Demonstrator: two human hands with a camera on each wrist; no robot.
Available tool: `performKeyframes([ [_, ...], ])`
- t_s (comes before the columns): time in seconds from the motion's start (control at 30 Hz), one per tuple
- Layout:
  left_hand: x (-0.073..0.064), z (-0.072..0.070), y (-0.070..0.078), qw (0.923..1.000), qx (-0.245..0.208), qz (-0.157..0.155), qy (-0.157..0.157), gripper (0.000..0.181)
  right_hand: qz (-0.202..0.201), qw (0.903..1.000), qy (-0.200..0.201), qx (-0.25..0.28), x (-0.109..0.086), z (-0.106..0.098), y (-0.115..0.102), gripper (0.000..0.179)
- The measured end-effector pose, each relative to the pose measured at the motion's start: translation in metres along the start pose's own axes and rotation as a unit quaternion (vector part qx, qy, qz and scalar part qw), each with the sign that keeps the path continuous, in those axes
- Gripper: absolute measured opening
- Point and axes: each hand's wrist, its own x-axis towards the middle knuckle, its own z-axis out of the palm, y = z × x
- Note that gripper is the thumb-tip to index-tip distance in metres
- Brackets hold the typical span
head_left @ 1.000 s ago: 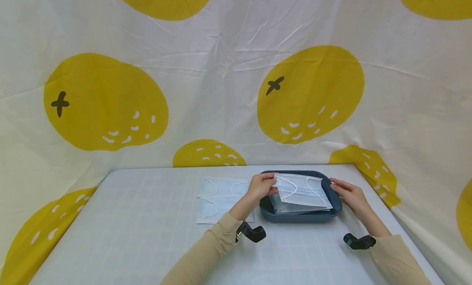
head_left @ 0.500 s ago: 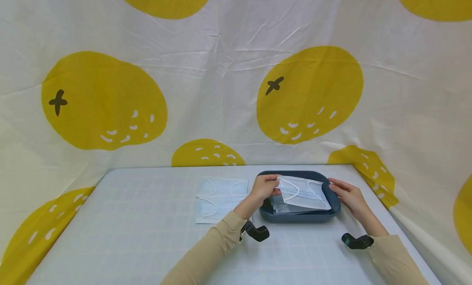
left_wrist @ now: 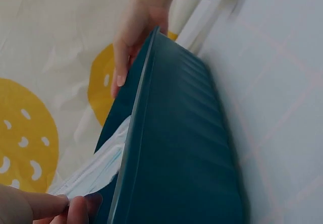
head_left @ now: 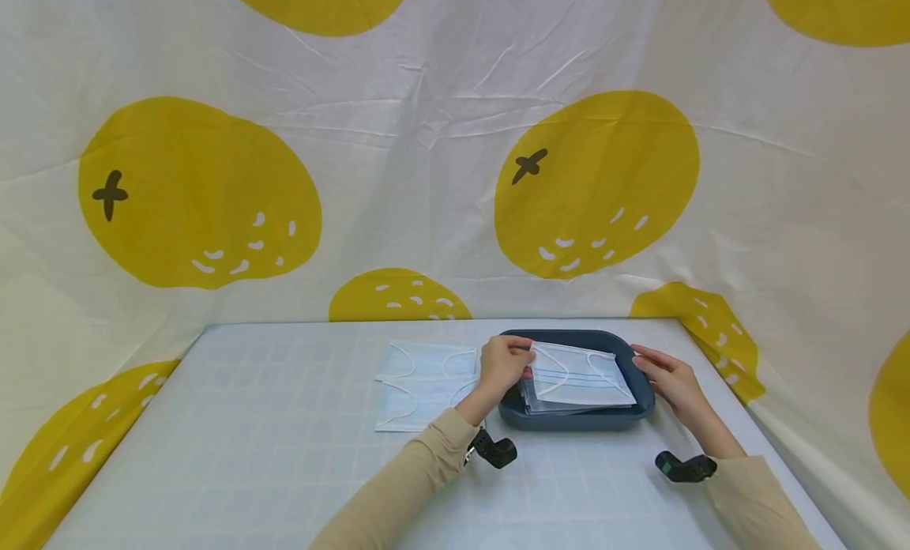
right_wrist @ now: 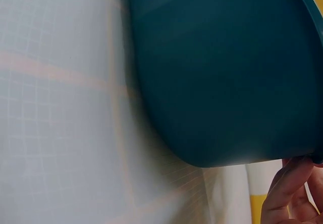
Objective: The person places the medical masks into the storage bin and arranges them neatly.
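A stack of pale blue face masks (head_left: 586,376) with white ear loops lies in a dark blue plastic bin (head_left: 577,424). My left hand (head_left: 503,366) pinches the left edge of the top mask between thumb and fingers, over the bin's left end. In the left wrist view, the pinched mask (left_wrist: 96,176) slopes down behind the bin's near rim. My right hand (head_left: 671,380) holds the bin's right end by the rim. The right wrist view shows its curled fingers (right_wrist: 290,186) at the rim's corner, beneath the bin's wall (right_wrist: 227,77).
More face masks (head_left: 426,388) lie flat on the white table (head_left: 249,439), left of the bin and partly behind the left forearm. A white cloth with yellow fruit prints (head_left: 426,178) hangs behind the table. Each wrist wears a black camera (head_left: 686,467).
My left hand moved slightly right, then back left, with the mask edge. The top mask has come down flatter onto the stack. My right hand has stayed at the bin's right end.
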Motion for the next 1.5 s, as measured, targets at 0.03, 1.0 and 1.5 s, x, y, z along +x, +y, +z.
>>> performKeyframes([
  [0.03, 0.0, 0.0, 0.0, 0.9999, 0.009, 0.005, 0.007, 0.016, 0.0, 1.0, 0.001, 0.0, 0.0, 0.0, 0.0, 0.068],
  [1.0, -0.005, -0.033, -0.009, 0.998, -0.043, 0.041, 0.023, 0.024, -0.016, 0.9998, 0.002, -0.013, -0.002, -0.001, 0.001, 0.069],
  [1.5, -0.013, -0.062, -0.015, 0.9962, -0.057, 0.053, 0.039, 0.022, -0.009, 0.9999, 0.0, 0.006, -0.002, 0.001, 0.001, 0.067],
])
